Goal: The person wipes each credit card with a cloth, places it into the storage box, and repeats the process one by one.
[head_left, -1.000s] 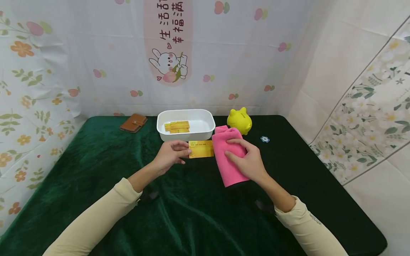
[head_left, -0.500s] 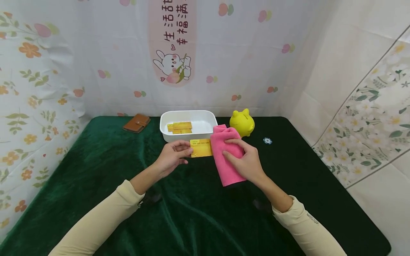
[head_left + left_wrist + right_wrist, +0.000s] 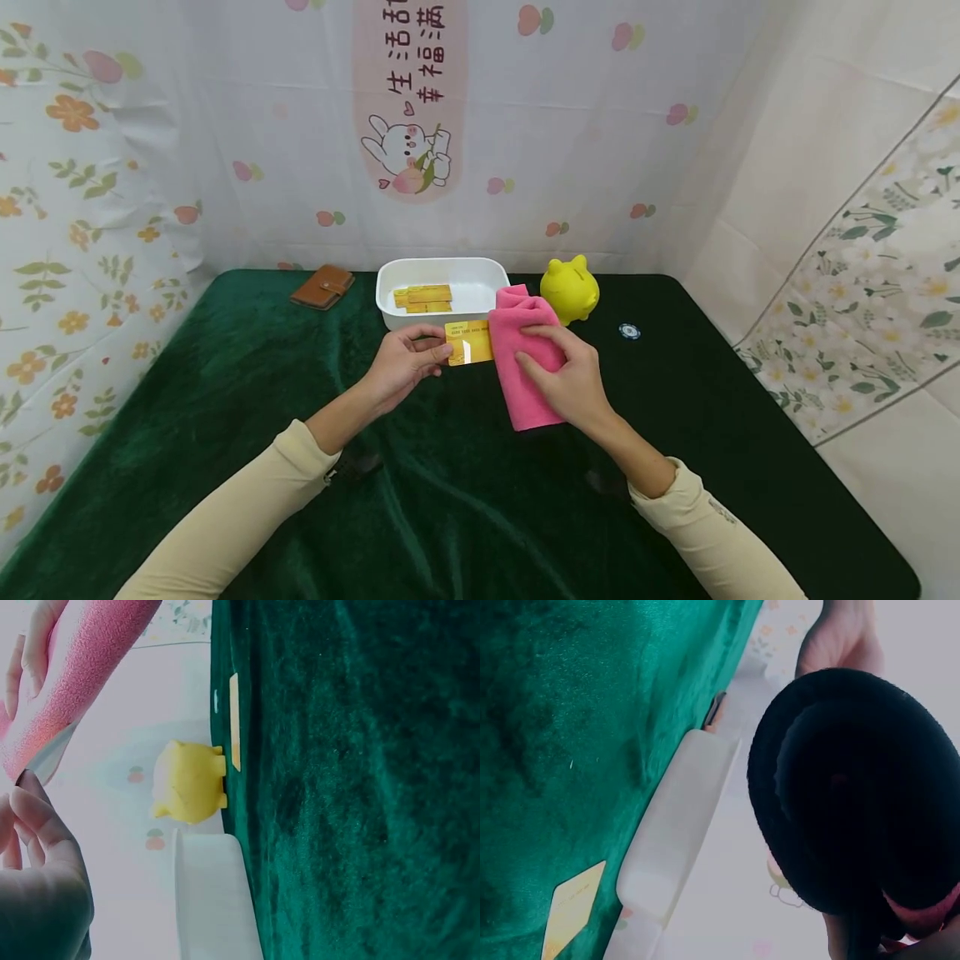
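Note:
My left hand (image 3: 405, 367) pinches the left end of a yellow bank card (image 3: 467, 343) between thumb and fingers, above the table. A folded pink towel (image 3: 528, 404) covers the card's right end. My right hand (image 3: 573, 375) grips that towel, thumb and fingers spread across its front. Seen from the left wrist, the card (image 3: 52, 754) runs from the left fingertips to the pink towel (image 3: 90, 667). From the right wrist, the towel's rolled lower end (image 3: 855, 787) looks dark, and the card is hidden there.
Behind the hands stands a white basin (image 3: 486, 283) holding several gold pieces (image 3: 427, 296). A yellow piggy bank (image 3: 570, 287) is to its right, then a poker chip (image 3: 629, 332). A brown wallet (image 3: 322, 287) lies left. Another flat yellow piece (image 3: 574, 907) lies on the green cloth (image 3: 420, 517).
The towel and right hand have shifted slightly left, covering a little more of the card. A bright glint now shows on the card. The head view has shifted slightly.

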A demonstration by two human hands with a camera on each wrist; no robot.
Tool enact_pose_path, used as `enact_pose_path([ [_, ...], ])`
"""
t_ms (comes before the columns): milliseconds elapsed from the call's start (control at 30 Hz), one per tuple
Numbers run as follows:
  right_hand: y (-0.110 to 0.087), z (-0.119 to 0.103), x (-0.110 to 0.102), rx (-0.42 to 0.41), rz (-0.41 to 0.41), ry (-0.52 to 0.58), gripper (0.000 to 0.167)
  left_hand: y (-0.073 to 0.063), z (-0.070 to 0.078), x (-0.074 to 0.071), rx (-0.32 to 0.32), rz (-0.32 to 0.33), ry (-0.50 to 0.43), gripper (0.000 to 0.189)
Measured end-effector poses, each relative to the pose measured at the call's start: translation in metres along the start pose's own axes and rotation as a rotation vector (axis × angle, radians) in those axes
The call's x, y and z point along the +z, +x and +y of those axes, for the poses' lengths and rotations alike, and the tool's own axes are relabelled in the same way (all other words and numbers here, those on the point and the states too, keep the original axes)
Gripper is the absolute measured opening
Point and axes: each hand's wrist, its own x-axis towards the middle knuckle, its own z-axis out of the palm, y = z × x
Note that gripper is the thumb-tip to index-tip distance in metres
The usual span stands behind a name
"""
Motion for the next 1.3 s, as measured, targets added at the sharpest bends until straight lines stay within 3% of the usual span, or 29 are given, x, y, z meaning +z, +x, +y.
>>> enact_pose_path([
  [600,0.005,-0.003,0.016,-0.049,-0.026,-0.020,0.032,0.004,-0.003,0.004,0.085,0.012,0.053,0.013],
  [1300,0.007,-0.008,0.030,-0.086,-0.058,0.008,0.032,0.006,-0.008,0.004,0.119,-0.017,-0.030,0.021],
])
